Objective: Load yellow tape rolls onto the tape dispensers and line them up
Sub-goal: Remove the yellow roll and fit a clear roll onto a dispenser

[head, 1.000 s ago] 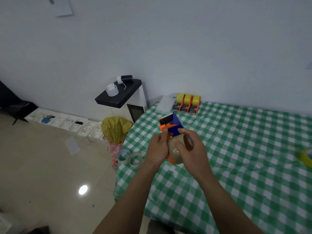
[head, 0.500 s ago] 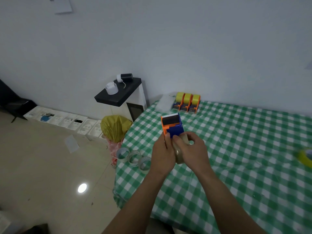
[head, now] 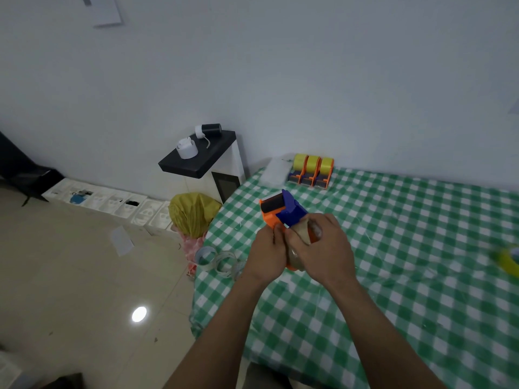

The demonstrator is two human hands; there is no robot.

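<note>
While held over the surface (head: 407, 220) near its left edge, dispenser (head: 283, 211): long axis pointing away, cutter end far. Grip, left hand (head: 266, 251): closed on the orange body. Grip, right hand (head: 323, 248): wrapped round tan roll (head: 304, 234). Spare yellow roll (head: 508, 261): well right, nearer right hand. Loaded row (head: 311, 171): far corner, against the wall.

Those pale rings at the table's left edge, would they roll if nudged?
Probably light: the rings look thin-walled and hollow. Being round and close to the tablecloth edge, a nudge might roll or slide them off.
</note>
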